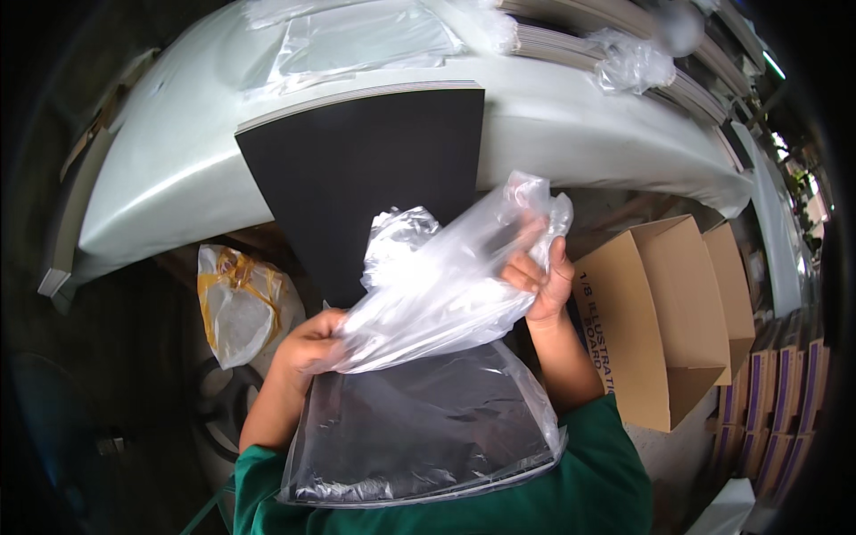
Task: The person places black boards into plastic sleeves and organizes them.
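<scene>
A crumpled clear plastic bag (446,267) stretches between my two hands. My left hand (314,341) pinches its lower left end. On the right, my right hand (544,278) is partly inside or behind the upper end, thumb raised and fingers curled on the film. Close to my body lies a stack of black boards in a clear plastic bag (428,423), just below the hands. Beyond the bag, a stack of large black boards (374,152) rests with its far end on the covered table; its near end is partly hidden by the plastic.
The table (588,147) has a pale cover. Flat plastic bags (366,40) lie at its far side, near stacked boards (557,45). An open cardboard box (624,339) stands at right, beside piled cartons (771,392). A white bag with yellow tape (245,308) sits at left.
</scene>
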Available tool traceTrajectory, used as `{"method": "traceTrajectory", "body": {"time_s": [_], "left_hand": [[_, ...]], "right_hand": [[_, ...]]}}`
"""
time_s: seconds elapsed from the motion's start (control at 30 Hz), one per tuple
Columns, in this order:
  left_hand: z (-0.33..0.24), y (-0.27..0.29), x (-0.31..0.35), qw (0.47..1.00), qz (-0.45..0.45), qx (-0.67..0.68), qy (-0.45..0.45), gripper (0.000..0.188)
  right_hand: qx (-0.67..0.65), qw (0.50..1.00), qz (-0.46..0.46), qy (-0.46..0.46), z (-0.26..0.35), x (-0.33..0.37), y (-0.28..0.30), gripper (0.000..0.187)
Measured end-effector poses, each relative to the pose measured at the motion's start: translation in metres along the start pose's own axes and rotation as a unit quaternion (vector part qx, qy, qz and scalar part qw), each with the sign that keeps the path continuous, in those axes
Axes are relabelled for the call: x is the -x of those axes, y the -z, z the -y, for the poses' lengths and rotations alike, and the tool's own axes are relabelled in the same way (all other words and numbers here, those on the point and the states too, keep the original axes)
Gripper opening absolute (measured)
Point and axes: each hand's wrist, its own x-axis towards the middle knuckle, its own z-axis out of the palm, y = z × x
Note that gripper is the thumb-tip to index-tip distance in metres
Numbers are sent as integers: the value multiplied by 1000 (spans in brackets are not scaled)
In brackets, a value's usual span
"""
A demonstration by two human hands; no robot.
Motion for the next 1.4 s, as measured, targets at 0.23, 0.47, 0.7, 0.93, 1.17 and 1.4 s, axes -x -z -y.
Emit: {"method": "traceTrajectory", "body": {"time_s": [0.23,0.47,0.7,0.93,1.17,1.4], "left_hand": [[-44,-8,-5,946,73,172,-266,43],[-126,-26,-34,831,-293,-326,-343,14],[-147,-2,-42,502,-404,-705,-297,65],[-125,-41,18,566,-329,-606,-452,10],[-106,-26,46,926,-212,-271,-156,24],[-20,72,45,969,-225,-13,-104,30]], "right_hand": [[523,786,-286,165,-1,-21,-8,16],[795,318,-130,499,18,-82,-43,34],[937,241,-112,227,19,-115,-62,63],[902,319,-11,289,5,-44,-90,53],[679,733,17,32,43,-2,-101,36],[139,954,-120,-236,25,40,59,43]]}}
